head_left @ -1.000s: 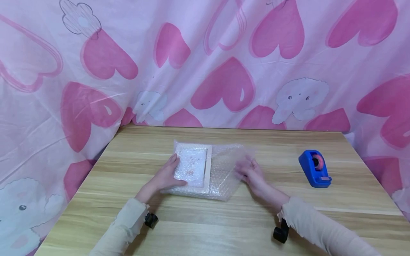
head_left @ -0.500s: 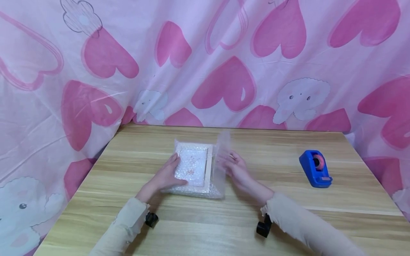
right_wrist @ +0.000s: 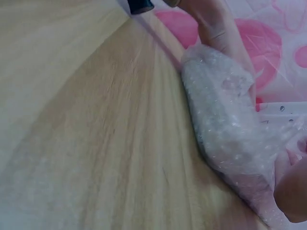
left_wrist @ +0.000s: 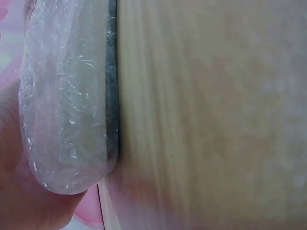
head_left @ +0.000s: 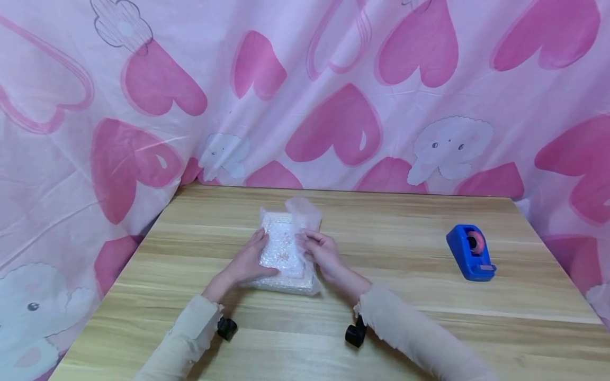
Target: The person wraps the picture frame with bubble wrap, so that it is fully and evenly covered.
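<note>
A light-framed picture frame (head_left: 283, 253) lies on the table inside clear bubble wrap (head_left: 305, 209). On its left side rests my left hand (head_left: 243, 260), fingers spread along the edge and thumb near the front corner. My right hand (head_left: 328, 257) pinches the free flap of wrap, folded leftward over the frame's right side. In the left wrist view the wrapped edge (left_wrist: 72, 105) stands close against my left hand (left_wrist: 33, 203). The right wrist view has the crinkled wrap (right_wrist: 220, 115) beside part of my right hand (right_wrist: 291, 191); its fingertips are mostly hidden.
A blue tape dispenser (head_left: 467, 259) with a pink roll stands on the right of the wooden table (head_left: 405, 222). Behind the table hangs a pink curtain (head_left: 267, 116) with hearts. Black wrist cameras sit under both sleeves.
My right hand has moved left, bringing the bubble wrap flap from flat on the right, up, and over the frame's right side. My left hand has stayed in place.
</note>
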